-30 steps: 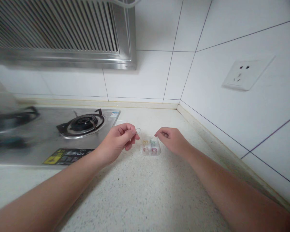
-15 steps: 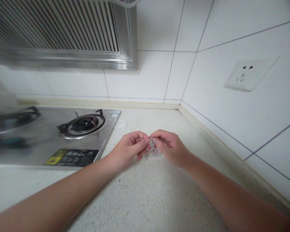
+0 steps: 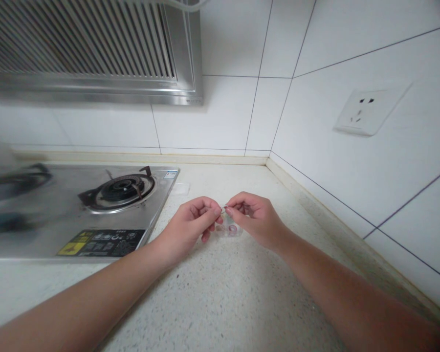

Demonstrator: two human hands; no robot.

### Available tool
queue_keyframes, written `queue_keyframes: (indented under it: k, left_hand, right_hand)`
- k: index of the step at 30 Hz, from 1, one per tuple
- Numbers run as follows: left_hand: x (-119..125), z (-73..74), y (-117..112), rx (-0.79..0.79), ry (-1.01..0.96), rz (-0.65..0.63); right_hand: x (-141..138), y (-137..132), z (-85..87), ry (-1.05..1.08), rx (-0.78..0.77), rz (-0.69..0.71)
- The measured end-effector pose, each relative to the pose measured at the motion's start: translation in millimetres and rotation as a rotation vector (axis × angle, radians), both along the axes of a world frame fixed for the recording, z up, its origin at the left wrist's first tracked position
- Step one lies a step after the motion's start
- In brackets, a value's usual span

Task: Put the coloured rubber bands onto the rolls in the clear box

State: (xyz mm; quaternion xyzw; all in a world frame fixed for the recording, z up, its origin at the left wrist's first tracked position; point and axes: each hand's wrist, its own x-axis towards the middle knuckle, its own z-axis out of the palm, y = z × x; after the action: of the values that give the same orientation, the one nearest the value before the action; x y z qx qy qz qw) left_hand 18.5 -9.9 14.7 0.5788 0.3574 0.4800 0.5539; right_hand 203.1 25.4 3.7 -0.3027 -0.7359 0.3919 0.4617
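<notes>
My left hand [image 3: 198, 217] and my right hand [image 3: 254, 215] meet over the counter, thumb and fingers of each pinched together. Between their fingertips is a small pale ring [image 3: 223, 210], now mostly covered by the fingers; its material cannot be made out. Just below the hands, a small clear plastic box [image 3: 238, 233] rests on the speckled counter [image 3: 212, 293]. Inside it lie little round items, among them a pinkish ring [image 3: 232, 228]. The box's far side is partly hidden by my fingers.
A steel gas hob [image 3: 95, 220] with a black burner [image 3: 122, 189] is to the left. Beside its edge lies a flat clear piece [image 3: 180, 189]. The range hood [image 3: 183, 93] hangs above. A tiled wall with a socket [image 3: 363, 111] rises on the right.
The pale ring, facing the camera as a full loop before, has turned and is now largely hidden between the fingertips. More of the box shows. The view has shifted slightly right.
</notes>
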Motion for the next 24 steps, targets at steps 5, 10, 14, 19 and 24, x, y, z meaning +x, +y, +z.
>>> queue_keyframes:
  k: [5, 10, 14, 19, 24]
  left_hand:
    - [1.0, 2.3, -1.7, -0.019, -0.002, 0.024]
    - [-0.7, 1.1, -0.7, -0.026, 0.03, 0.026]
    - [-1.7, 0.8, -0.7, -0.024, 0.058, 0.019]
    - [-0.7, 2.9, -2.4, -0.039, 0.077, -0.009]
    - [-1.4, 2.5, -2.4, -0.057, 0.103, -0.033]
  right_hand:
    - [-0.6, 1.9, 0.8, 0.08, -0.036, -0.006]
    - [-0.8, 1.9, 4.7, 0.156, -0.092, 0.003]
    - [0.1, 0.8, 7.0, 0.176, -0.135, 0.018]
    - [0.5, 0.7, 8.2, 0.157, -0.179, 0.012]
    - [0.4, 3.1, 7.5, 0.145, -0.163, -0.005]
